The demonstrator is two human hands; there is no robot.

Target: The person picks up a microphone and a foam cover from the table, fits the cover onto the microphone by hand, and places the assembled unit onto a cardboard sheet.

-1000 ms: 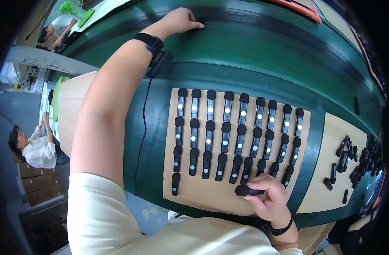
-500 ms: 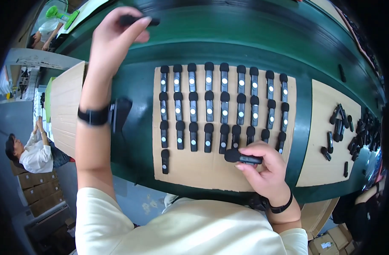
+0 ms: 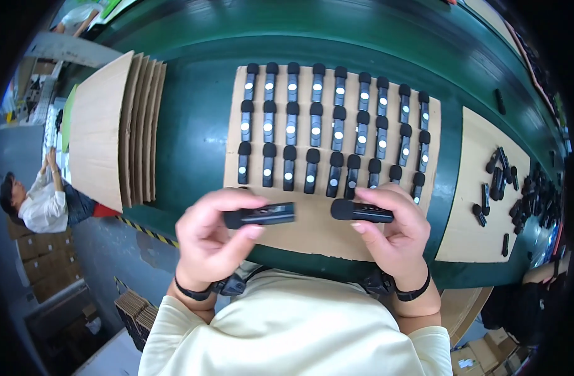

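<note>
In front of my body, my left hand [image 3: 211,235] pinches a small black microphone [image 3: 268,214] between thumb and fingers; its foam end lies toward my palm. Level with it, my right hand [image 3: 400,232] grips another small black microphone [image 3: 373,214], whose foam tip points left toward the first one. A short gap separates the two. Both are held above the lower part of a cardboard sheet [image 3: 299,232]. Rows of similar microphones [image 3: 315,125], foam ends away from me and most with a pale round spot, lie on that sheet. My hands hide part of the lowest rows.
A stack of cardboard sheets [image 3: 136,131] stands at the left on the green table [image 3: 199,81]. To the right, a second cardboard sheet [image 3: 462,225] bears scattered microphones, with a dark heap [image 3: 537,194] beyond it. A person in white [image 3: 45,203] is at far left.
My left hand has come down from the far upper left, a black microphone in it, to face my right hand. My right hand has risen slightly, still holding its microphone. The view has shifted.
</note>
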